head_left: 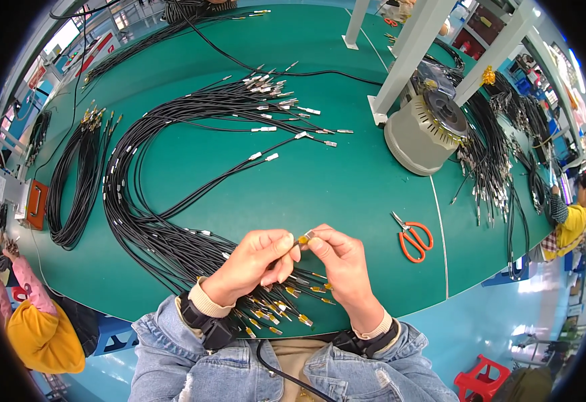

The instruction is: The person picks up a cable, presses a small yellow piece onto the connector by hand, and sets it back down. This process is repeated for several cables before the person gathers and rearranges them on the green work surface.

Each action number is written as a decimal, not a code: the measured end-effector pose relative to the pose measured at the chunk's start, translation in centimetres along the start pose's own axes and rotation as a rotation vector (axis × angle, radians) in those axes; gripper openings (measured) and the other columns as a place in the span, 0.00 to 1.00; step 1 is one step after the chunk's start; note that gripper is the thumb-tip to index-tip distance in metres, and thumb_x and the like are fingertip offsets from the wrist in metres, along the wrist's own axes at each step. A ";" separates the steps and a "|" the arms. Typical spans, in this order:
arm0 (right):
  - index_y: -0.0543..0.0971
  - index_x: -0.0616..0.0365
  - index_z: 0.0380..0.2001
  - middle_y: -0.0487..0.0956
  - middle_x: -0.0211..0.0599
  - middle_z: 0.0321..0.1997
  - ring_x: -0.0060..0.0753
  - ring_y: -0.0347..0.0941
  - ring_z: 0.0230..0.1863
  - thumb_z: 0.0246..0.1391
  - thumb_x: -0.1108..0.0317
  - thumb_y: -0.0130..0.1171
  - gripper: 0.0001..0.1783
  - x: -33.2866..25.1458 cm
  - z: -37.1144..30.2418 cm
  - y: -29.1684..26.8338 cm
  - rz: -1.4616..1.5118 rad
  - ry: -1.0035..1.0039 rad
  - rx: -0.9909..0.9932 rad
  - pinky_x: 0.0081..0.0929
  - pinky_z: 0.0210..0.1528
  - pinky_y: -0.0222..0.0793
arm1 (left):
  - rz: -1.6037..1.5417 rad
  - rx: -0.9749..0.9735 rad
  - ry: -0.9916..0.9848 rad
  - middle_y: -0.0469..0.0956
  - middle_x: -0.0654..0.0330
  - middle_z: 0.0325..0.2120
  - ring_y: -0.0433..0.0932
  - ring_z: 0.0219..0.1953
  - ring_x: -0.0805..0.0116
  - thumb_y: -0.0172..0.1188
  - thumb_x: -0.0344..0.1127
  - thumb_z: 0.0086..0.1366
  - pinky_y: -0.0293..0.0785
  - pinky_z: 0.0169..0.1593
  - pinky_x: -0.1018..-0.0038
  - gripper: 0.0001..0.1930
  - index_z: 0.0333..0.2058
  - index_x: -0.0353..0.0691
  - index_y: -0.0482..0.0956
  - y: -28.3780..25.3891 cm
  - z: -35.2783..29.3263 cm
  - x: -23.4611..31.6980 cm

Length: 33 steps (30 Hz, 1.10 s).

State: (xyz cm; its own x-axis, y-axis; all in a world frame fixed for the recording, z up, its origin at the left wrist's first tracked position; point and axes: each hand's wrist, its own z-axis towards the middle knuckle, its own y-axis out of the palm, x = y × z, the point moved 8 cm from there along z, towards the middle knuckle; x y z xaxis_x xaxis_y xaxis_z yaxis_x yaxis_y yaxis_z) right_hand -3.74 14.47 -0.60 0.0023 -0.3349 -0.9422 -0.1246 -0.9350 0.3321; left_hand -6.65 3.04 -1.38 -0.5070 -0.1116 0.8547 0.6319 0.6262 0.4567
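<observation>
Between my two hands is the end of a black cable with a small yellow-and-silver connector [304, 238]. My left hand [259, 258] pinches the cable just behind that connector. With thumb and forefinger, my right hand [338, 258] grips the connector's tip. A long curved bundle of black cables [122, 177] lies on the green table [346, 181]. Its near ends, tipped with yellow connectors [266, 318], spread out beneath my hands. The far ends carry silver connectors and white tags [266, 84].
Orange-handled scissors [414, 238] lie right of my hands. Behind them, a round grey machine [420, 137] stands by white frame posts [407, 60]. Looped cables [72, 181] and an orange box [36, 204] sit at left. More cables [491, 154] hang at right. People work on both sides.
</observation>
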 end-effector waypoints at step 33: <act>0.79 0.61 0.38 0.78 0.38 0.36 0.37 0.73 0.39 0.49 0.72 0.60 0.11 -5.9 -0.5 -4.8 -0.969 -0.183 -0.324 0.29 0.45 0.68 | 1.697 0.640 0.417 0.73 0.57 0.26 0.75 0.33 0.55 0.62 0.31 0.55 0.71 0.34 0.64 0.05 0.29 0.39 0.75 -10.3 3.7 7.6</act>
State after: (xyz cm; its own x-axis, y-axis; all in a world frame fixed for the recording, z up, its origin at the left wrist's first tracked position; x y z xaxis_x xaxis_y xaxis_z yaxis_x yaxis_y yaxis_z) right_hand -2.68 20.84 3.35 -0.1947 0.5747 -0.7949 0.1229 -0.7897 -0.6010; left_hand -19.18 -1.36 -0.46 0.5719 0.7698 0.2833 -0.0946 0.4050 -0.9094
